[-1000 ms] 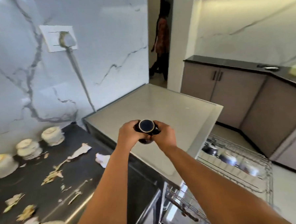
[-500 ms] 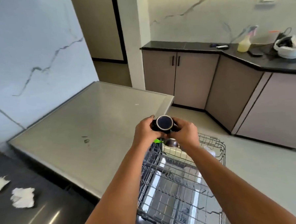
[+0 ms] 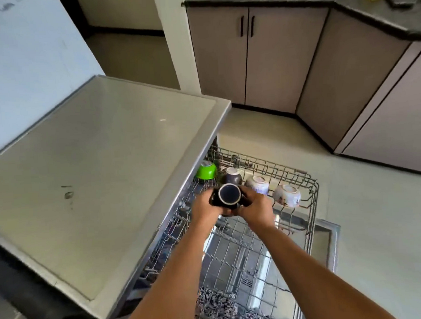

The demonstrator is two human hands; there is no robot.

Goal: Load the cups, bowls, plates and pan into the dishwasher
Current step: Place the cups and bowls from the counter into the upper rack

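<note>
A dark cup [image 3: 229, 194] with a pale ring on its upturned base is held upside down between both hands. My left hand [image 3: 205, 206] grips its left side and my right hand [image 3: 255, 204] grips its right side. They hover above the pulled-out wire rack [image 3: 311, 202] of the dishwasher. Along the rack's far row several cups sit upside down: a green cup [image 3: 206, 170], a dark cup [image 3: 232, 177], and two white patterned cups [image 3: 257, 184] [image 3: 287, 195].
The steel dishwasher top [image 3: 102, 170] spreads out to the left, above the rack. The open dishwasher door [image 3: 327, 241] lies under the rack. Beige cabinets [image 3: 267, 56] with a dark counter [image 3: 367, 2] stand across the floor. A patterned cloth [image 3: 219, 310] shows below my arms.
The view has swung right and down, from the black counter to the open dishwasher. Both hands carried the dark cup over the rack, and the row of cups has come into sight.
</note>
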